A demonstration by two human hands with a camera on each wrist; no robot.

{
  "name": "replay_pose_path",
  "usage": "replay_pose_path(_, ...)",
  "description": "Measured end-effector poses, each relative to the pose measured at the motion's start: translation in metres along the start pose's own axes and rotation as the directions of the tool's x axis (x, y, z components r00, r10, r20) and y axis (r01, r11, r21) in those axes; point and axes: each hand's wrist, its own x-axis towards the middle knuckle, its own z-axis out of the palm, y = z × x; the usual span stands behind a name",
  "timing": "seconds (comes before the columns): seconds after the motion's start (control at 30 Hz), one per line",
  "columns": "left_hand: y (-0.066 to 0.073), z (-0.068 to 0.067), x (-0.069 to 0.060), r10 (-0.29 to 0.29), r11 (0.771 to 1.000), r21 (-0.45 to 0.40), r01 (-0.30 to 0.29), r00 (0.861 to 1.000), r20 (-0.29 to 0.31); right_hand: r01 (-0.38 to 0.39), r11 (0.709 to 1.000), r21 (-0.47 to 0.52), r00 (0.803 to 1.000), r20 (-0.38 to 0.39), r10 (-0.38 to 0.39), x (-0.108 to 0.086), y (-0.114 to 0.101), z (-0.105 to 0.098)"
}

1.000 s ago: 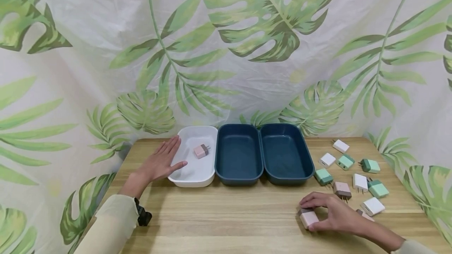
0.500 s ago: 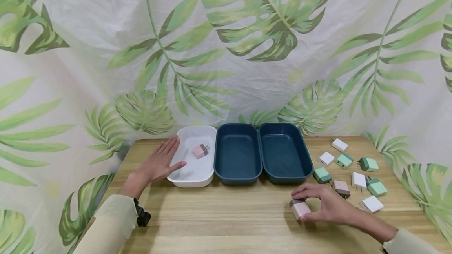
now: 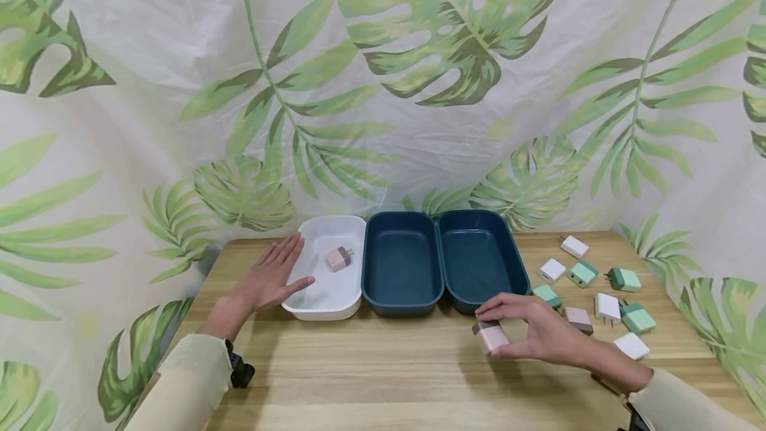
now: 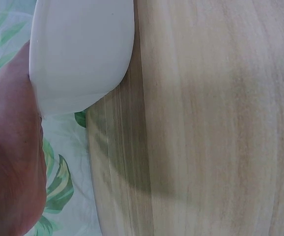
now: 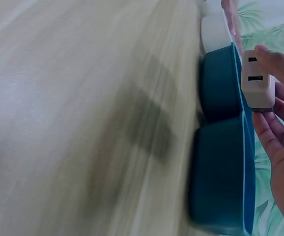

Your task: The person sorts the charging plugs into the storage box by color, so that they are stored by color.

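A wooden table [image 3: 359, 374] carries a white tray [image 3: 335, 292], two dark blue trays [image 3: 403, 265] and scattered plug adapters [image 3: 582, 273].

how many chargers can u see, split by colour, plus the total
Pink and brown chargers: 3 (one in the right hand, one in the white tray, one on the table)
Green chargers: 4
White chargers: 4
Total: 11 visible; any hidden behind that hand or its wrist is not counted.
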Motion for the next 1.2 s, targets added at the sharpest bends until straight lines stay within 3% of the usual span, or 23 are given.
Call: replay_pose_path(1.2, 0.0, 0.0, -0.001, -0.005, 1.0, 0.009, 0.005, 1.0, -0.002, 0.025, 0.994, 0.109, 1.0, -0.014, -0.024, 0.078, 0.004, 0.019)
